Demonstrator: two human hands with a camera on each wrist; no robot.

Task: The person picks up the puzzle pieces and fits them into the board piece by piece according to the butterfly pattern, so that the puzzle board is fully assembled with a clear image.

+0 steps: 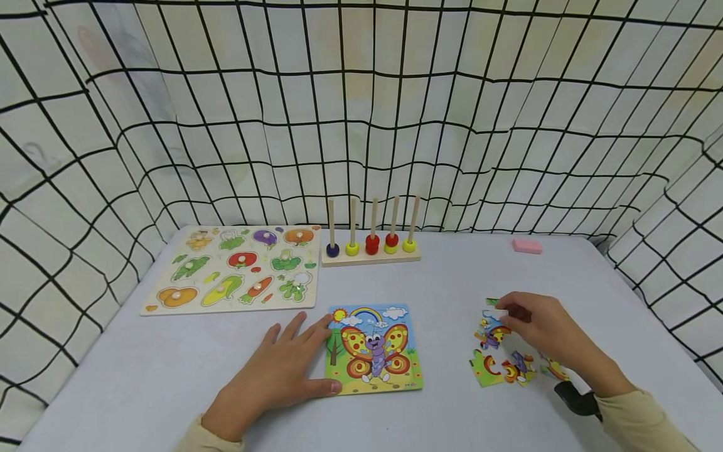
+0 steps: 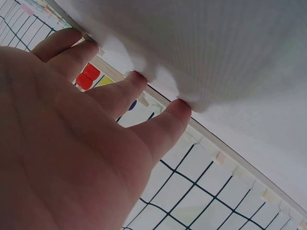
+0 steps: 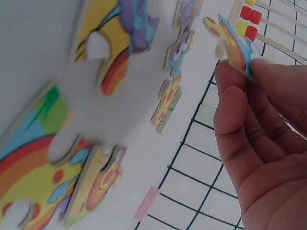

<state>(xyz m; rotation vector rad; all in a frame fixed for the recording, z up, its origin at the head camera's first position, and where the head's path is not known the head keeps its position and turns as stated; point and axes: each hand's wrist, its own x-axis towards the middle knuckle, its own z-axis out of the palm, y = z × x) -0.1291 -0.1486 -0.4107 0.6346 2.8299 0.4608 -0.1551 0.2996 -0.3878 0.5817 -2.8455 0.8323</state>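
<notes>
My left hand (image 1: 285, 370) lies with spread fingers at the left edge of a square butterfly picture board (image 1: 375, 345), its thumb on the lower left corner and its index finger by the upper left side. My right hand (image 1: 548, 326) pinches a jigsaw puzzle piece (image 3: 236, 48) between thumb and fingertips; orange, yellow and blue show on it. Around and below that hand lie several loose jigsaw pieces (image 1: 486, 369) with butterfly parts, grass and sky. In the right wrist view, more pieces (image 3: 33, 172) spread over the white table, some overlapping.
A wooden vegetable peg puzzle (image 1: 214, 282) lies at the back left. Beside it stands a bead stacker (image 1: 373, 258) with upright rods and coloured beads. A pink block (image 1: 527, 246) sits at the back right. Black netting (image 1: 373, 122) encloses the white table (image 1: 440, 408) at the back and sides.
</notes>
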